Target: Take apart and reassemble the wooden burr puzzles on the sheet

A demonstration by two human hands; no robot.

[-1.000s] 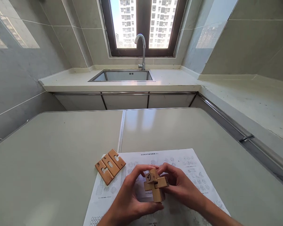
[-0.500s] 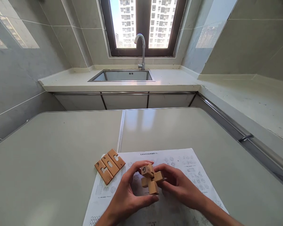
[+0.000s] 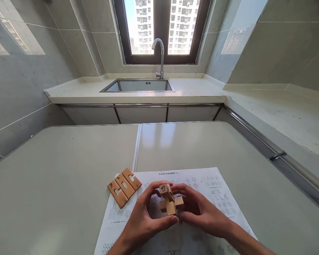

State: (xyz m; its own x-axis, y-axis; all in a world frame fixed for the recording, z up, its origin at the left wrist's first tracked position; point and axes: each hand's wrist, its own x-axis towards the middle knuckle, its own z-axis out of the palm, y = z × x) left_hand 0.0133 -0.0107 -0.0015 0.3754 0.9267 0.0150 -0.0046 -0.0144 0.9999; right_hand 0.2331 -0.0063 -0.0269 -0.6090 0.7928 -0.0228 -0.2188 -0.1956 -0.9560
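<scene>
A wooden interlocking burr puzzle (image 3: pixel 171 207) of crossed square bars is held up over the printed sheet. One bar (image 3: pixel 164 189) stands tilted at its top, with a dark mark on its end. My left hand (image 3: pixel 149 216) curves around the left side, its thumb at the lower front bar and its fingers behind the top. My right hand (image 3: pixel 199 210) closes on the right side, fingers behind and thumb low near the front. Part of the puzzle is hidden by the fingers. To the left lie three flat slotted wooden pieces (image 3: pixel 128 192) in a row, marked with numbers.
Under my hands lies a printed instruction sheet (image 3: pixel 215 198) with small puzzle drawings. It rests on a pale table (image 3: pixel 69 184) with a seam. Beyond the table are a counter (image 3: pixel 191 86), a sink (image 3: pixel 140 85) and a faucet (image 3: pixel 161 56) below a window.
The top marked bar has turned and tilted more upright, and the puzzle has shifted slightly. My right fingers have moved closer to the top bar. The flat pieces have stayed put.
</scene>
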